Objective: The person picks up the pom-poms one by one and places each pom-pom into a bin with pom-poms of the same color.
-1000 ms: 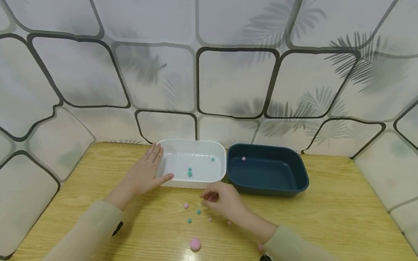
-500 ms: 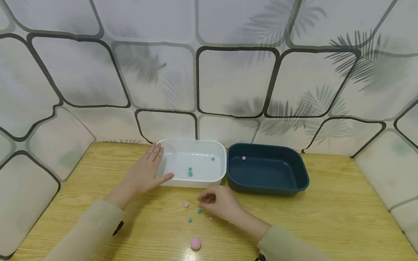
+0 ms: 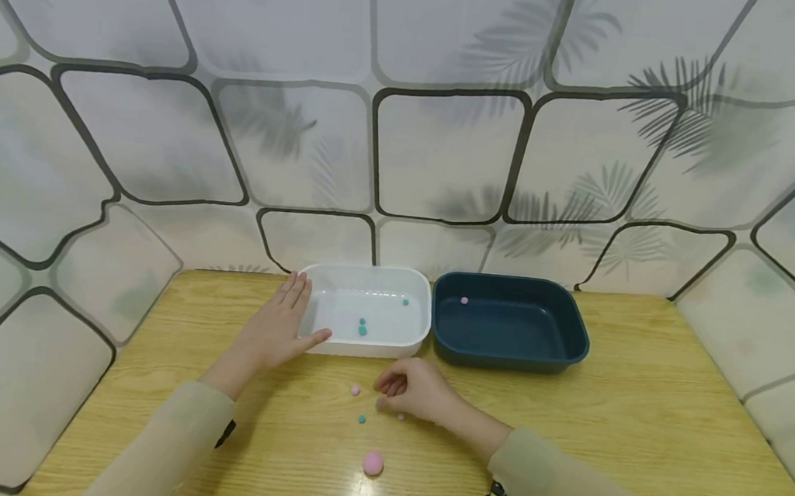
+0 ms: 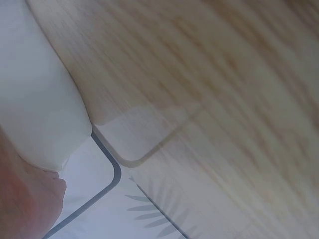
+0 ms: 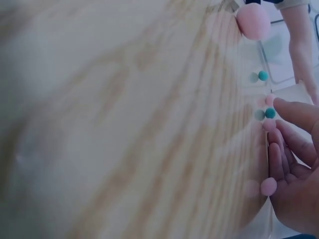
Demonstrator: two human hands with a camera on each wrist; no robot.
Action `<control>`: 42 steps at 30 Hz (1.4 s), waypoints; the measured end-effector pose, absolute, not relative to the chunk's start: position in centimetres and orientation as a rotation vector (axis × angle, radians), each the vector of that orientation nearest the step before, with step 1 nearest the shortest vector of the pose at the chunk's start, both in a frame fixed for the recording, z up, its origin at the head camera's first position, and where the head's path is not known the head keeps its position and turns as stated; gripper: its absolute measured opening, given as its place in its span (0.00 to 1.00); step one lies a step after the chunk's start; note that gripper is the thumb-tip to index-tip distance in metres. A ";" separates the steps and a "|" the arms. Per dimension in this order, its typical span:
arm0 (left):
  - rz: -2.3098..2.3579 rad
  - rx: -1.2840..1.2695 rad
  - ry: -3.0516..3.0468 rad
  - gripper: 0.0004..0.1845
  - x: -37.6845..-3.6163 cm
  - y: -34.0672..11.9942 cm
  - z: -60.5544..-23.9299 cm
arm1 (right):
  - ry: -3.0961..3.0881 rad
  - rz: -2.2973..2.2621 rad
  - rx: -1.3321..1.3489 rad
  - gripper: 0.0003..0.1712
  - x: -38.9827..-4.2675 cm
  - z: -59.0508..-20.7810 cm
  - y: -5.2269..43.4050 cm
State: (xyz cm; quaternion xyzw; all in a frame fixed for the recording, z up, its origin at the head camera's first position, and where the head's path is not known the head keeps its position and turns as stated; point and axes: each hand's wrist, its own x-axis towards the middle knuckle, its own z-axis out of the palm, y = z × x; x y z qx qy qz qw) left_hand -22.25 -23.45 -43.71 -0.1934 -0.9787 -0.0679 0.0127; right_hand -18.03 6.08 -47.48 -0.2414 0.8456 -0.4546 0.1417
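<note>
My left hand lies with straight fingers along the left side of the white tray, thumb over its front rim. My right hand is low over the table before the trays. In the right wrist view, its thumb and index finger stand slightly apart beside a small teal ball, which rests on the table; the head view hides this ball behind the fingers. Small pink balls, another teal ball and a larger pink ball lie nearby on the table.
A dark blue tray stands against the white tray's right side, with one small pink ball in it. Several teal balls lie in the white tray. The wooden table meets a patterned wall behind.
My right hand has moved slightly down and left, its fingers coming over the teal ball that showed before. My left hand stays at the white tray.
</note>
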 end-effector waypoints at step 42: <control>-0.216 -0.597 -3.054 0.54 -22.3 -23.6 -44.0 | 2.452 -1.281 -0.733 0.06 -17.9 -47.5 5.5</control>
